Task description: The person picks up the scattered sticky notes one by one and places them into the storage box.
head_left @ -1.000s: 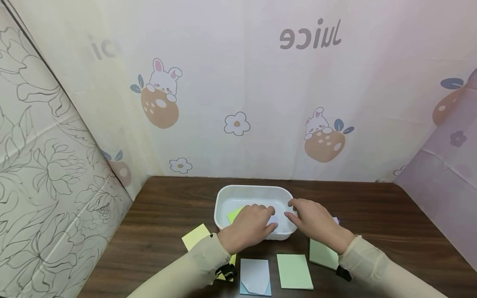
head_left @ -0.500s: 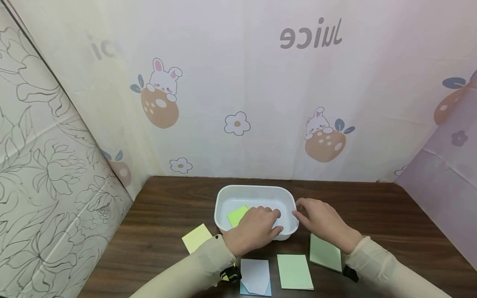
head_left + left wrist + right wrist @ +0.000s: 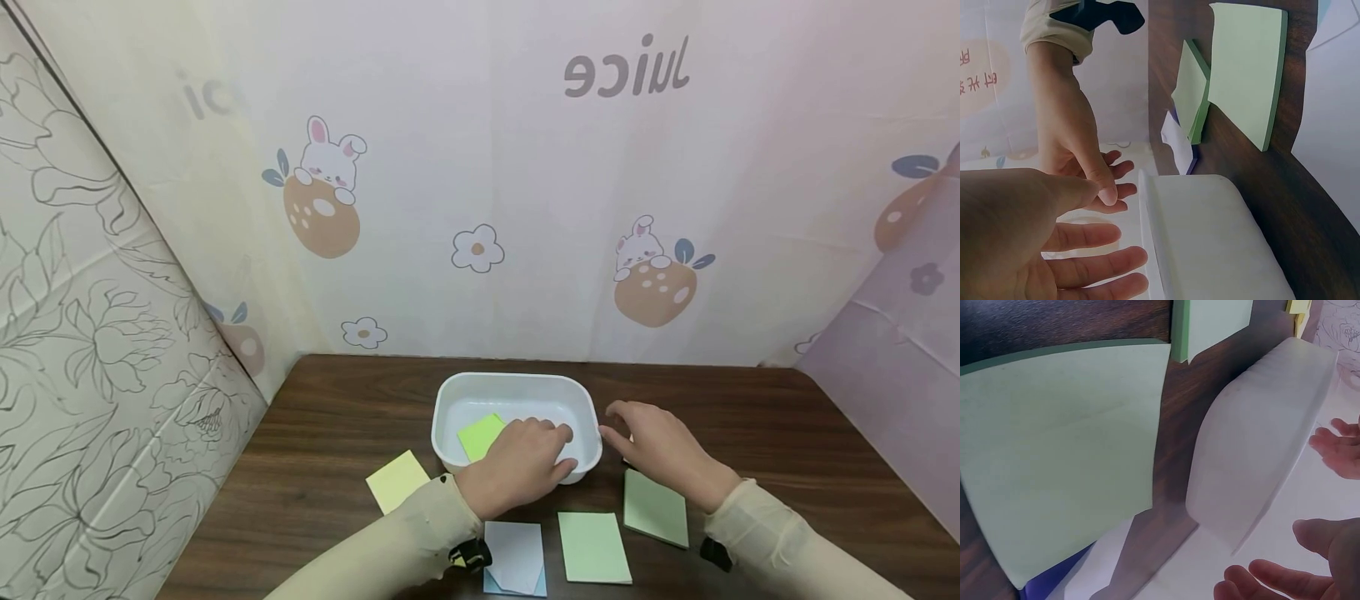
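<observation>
A white plastic tub (image 3: 510, 376) stands near the back of the table with a bright yellow-green sticky note (image 3: 478, 435) inside. Above its front part hovers my left hand (image 3: 519, 463), fingers relaxed and holding nothing. My right hand (image 3: 666, 448) hangs just right of the tub, fingers loosely bent around nothing; its fingertips are close to the rim, but contact is unclear. In the left wrist view both hands have spread fingers. Below the right hand is a green sticky-note pad (image 3: 655, 510), and a purple pad with a whitish sheet (image 3: 1177, 147) lies beside it.
Along the front lie a light green pad (image 3: 595, 547) and a blue pad with a lifted whitish top sheet (image 3: 514, 557). Left of the tub is a pale yellow pad (image 3: 396, 481), partly under the left sleeve (image 3: 375, 542). A patterned curtain (image 3: 480, 167) hangs behind the table.
Both hands have drifted to the right. The right hand has left the tub's right rim area, and more of the yellow-green note and green pad shows. The pads stay in place.
</observation>
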Available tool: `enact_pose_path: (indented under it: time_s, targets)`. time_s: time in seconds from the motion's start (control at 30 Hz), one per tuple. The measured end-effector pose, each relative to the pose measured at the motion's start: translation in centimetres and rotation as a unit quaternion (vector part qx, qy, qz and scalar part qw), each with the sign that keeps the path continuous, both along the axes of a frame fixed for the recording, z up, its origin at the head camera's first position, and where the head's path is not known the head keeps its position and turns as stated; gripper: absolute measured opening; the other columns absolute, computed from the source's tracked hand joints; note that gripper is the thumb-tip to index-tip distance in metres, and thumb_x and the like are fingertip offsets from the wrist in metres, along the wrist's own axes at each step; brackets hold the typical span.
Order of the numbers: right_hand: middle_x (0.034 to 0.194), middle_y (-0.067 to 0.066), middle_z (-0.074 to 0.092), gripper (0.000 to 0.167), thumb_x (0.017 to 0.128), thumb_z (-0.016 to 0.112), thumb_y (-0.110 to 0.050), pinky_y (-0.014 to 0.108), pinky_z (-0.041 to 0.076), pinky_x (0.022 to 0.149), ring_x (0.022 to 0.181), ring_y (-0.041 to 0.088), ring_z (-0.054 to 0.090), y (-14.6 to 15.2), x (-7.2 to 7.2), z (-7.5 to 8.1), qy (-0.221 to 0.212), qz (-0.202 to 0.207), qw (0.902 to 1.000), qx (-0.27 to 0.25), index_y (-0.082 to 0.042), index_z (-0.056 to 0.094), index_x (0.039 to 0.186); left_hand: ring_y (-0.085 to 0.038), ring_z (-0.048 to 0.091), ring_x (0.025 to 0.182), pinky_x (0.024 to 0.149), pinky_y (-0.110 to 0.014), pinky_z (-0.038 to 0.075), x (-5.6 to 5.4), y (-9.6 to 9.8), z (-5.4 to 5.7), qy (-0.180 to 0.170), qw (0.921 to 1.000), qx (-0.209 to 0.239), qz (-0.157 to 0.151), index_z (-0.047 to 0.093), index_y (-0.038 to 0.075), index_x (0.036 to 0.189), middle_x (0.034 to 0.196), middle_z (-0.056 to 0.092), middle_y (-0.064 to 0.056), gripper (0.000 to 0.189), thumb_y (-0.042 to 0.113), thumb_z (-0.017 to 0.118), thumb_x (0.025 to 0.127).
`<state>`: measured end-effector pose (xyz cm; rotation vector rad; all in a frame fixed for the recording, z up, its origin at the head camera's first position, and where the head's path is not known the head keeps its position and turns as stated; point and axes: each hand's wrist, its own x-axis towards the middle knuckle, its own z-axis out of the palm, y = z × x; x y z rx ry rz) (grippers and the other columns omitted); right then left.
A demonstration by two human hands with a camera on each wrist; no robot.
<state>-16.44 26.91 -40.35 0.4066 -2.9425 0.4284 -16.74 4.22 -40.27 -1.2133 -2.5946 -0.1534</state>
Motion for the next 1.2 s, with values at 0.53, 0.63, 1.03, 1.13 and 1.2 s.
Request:
enact_pose_path:
  time_s: [0.53, 0.63, 1.03, 1.13, 1.2]
  targets:
    - [0.101, 0.015, 0.074, 0.031, 0.094, 0.07, -0.026, 0.038, 0.054, 0.063, 0.078, 0.021, 0.069, 1.3, -0.1, -0.5, -0.017, -0.015, 0.9997, 0.005, 0.001, 0.069, 0.111, -0.012, 0.064, 0.066, 0.055, -0.024, 0.045, 0.1, 0.8, -0.4, -0.003, 0.9999, -0.011, -0.002, 0.07, 0.017, 0.103, 0.078, 0.068, 0.004, 0.024, 0.039, 0.067, 0.096]
    - [0.101, 0.014, 0.074, 0.03, 0.094, 0.071, -0.025, 0.04, 0.055, 0.065, 0.082, 0.024, 0.07, 1.5, -0.1, -0.6, -0.018, -0.019, 0.9997, 0.005, 0.0, 0.069, 0.11, -0.012, 0.063, 0.066, 0.055, -0.024, 0.045, 0.1, 1.0, -0.4, -0.002, 0.9999, -0.011, -0.004, 0.07, 0.017, 0.102, 0.078, 0.068, 0.004, 0.023, 0.039, 0.067, 0.096]
    - [0.099, 0.014, 0.074, 0.029, 0.093, 0.071, -0.025, 0.043, 0.056, 0.066, 0.083, 0.026, 0.071, 2.0, -0.2, -0.9, -0.012, -0.02, 0.9997, 0.01, 0.0, 0.069, 0.107, -0.012, 0.063, 0.067, 0.056, -0.025, 0.046, 0.1, 1.8, -0.1, 0.027, 0.9992, -0.026, -0.01, 0.068, 0.019, 0.097, 0.077, 0.066, 0.006, 0.022, 0.041, 0.066, 0.097]
    - [0.099, 0.014, 0.074, 0.028, 0.094, 0.071, -0.025, 0.041, 0.055, 0.065, 0.08, 0.024, 0.07, 2.2, -0.2, -1.0, -0.015, -0.022, 0.9996, 0.011, -0.001, 0.069, 0.108, -0.011, 0.064, 0.068, 0.057, -0.025, 0.046, 0.2, 2.0, 0.0, 0.02, 0.9993, -0.031, -0.01, 0.068, 0.019, 0.098, 0.078, 0.067, 0.006, 0.022, 0.041, 0.065, 0.097]
    - [0.099, 0.014, 0.074, 0.027, 0.094, 0.071, -0.025, 0.04, 0.054, 0.064, 0.078, 0.022, 0.069, 2.2, -0.1, -1.0, -0.018, -0.023, 0.9995, 0.011, -0.002, 0.069, 0.108, -0.011, 0.064, 0.069, 0.057, -0.025, 0.046, 0.3, 2.1, 0.1, 0.017, 0.9993, -0.032, -0.009, 0.068, 0.019, 0.099, 0.079, 0.067, 0.006, 0.022, 0.041, 0.065, 0.097]
